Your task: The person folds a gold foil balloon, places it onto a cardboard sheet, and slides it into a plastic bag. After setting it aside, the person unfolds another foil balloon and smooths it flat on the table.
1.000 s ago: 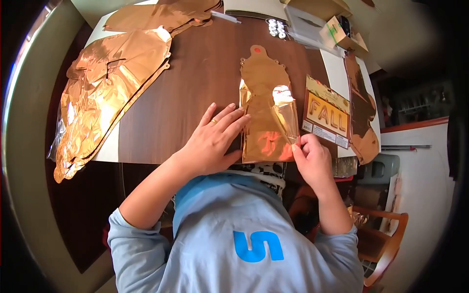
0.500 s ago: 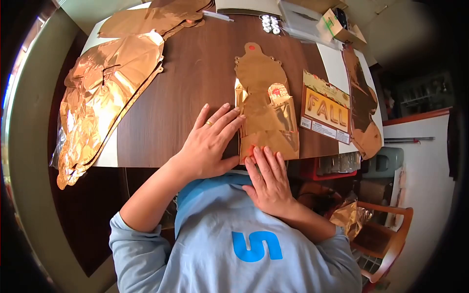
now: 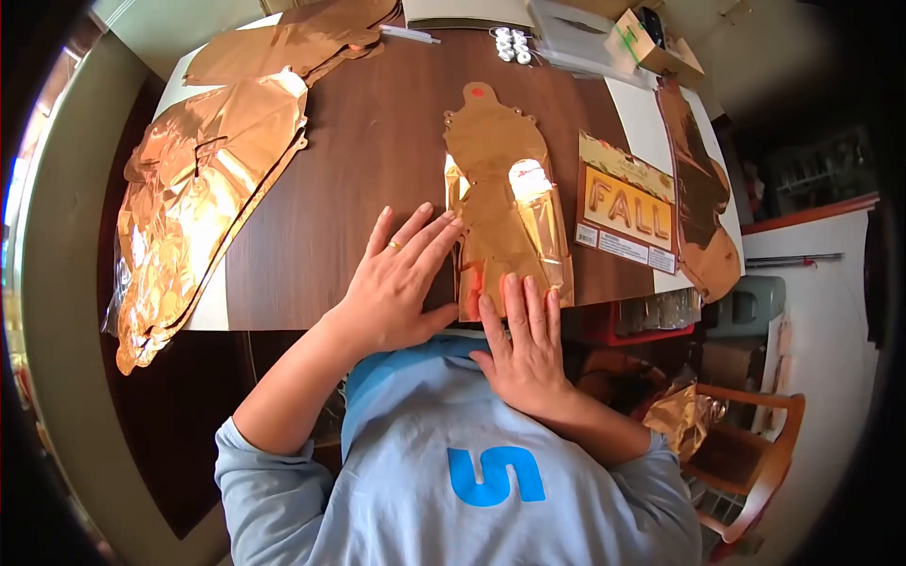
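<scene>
Both hands flat, fingers spread, nothing gripped: left hand (image 3: 396, 288) presses the table (image 3: 377, 141) touching the copper foil balloon's (image 3: 500, 203) left edge, right hand (image 3: 524, 344) presses its near edge, beside the FALL package (image 3: 628, 212).

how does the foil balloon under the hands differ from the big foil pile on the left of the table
The foil balloon under the left hand and right hand lies flat, narrow and single. The foil pile is wider, crinkled, stacked in layers, untouched, and overhangs the table edge. Both are shiny copper-gold foil.
</scene>
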`<state>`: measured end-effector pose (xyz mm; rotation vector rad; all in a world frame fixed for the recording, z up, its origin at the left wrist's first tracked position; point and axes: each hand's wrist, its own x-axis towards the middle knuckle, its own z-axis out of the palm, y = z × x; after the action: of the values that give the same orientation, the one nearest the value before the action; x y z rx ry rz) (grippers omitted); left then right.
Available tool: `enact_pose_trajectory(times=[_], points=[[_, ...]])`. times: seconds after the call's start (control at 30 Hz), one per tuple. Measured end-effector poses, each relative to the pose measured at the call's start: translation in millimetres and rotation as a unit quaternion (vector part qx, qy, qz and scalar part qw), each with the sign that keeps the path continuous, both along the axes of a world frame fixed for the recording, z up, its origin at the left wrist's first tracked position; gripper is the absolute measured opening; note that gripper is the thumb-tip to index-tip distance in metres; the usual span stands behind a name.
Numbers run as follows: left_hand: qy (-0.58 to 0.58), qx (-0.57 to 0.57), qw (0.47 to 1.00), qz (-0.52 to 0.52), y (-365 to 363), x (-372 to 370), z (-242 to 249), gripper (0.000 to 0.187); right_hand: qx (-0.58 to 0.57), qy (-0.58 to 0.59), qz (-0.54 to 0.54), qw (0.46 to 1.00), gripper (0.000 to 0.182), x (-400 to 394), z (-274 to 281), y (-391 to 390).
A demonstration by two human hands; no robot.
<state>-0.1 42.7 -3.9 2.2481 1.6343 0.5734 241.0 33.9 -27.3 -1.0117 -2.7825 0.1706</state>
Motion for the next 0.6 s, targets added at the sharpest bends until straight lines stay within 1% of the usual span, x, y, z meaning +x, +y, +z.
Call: enact_pose_trajectory(times=[0.1,0.2,0.3,0.5,0.6], points=[[0.008,0.014,1.0,0.002,-0.7,0.5,-0.6,0.094,-0.035,0.011,-0.023,0.999,0.091,-0.9,1.5,-2.0],[0.015,0.012,1.0,0.003,-0.6,0.5,-1.3,0.095,-0.016,0.02,-0.006,1.0,0.088,-1.9,5.4,-1.3],[0.019,0.014,1.0,0.004,-0.6,1.3,-1.1,0.095,-0.028,-0.025,-0.02,0.999,0.087,-4.3,6.8,-2.9],[0.005,0.007,1.0,-0.001,-0.6,0.4,-2.3,0.097,-0.028,-0.014,-0.029,0.999,0.091,-6.6,6.9,-1.3],[0.006,0.003,1.0,-0.005,-0.7,0.9,-1.1,0.096,-0.042,-0.02,-0.034,0.998,0.09,-5.8,7.3,-2.2]])
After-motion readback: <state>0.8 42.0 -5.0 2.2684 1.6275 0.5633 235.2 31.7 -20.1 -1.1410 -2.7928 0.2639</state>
